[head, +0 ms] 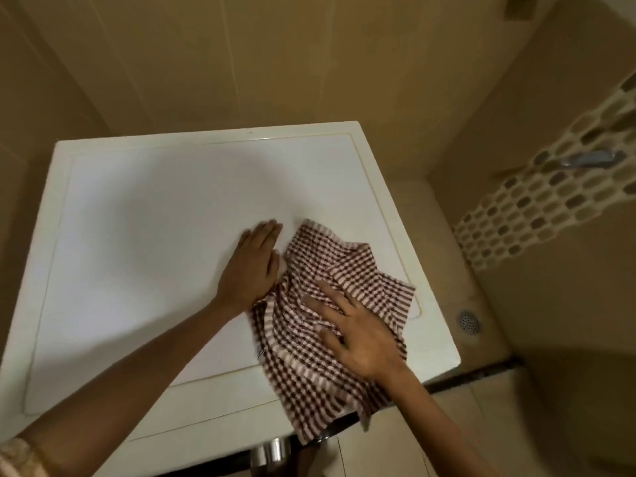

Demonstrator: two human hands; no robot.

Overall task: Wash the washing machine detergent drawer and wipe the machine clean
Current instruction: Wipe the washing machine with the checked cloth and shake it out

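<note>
Patterned beige sleeve cuff (17,457) lowest left. Left hand (253,266) flat, fingers straight, pressing white washing machine top (137,235), touching edge of brown-and-white checked cloth (309,383). Right hand (358,339) spread flat on cloth, gripping nothing. Risk: overhanging front corner likely to drag cloth off if pressure eases. Detergent drawer not in view. Round metal floor drain (468,321) at right; beige tiled wall (241,63) close behind, crowding far edge.
</note>
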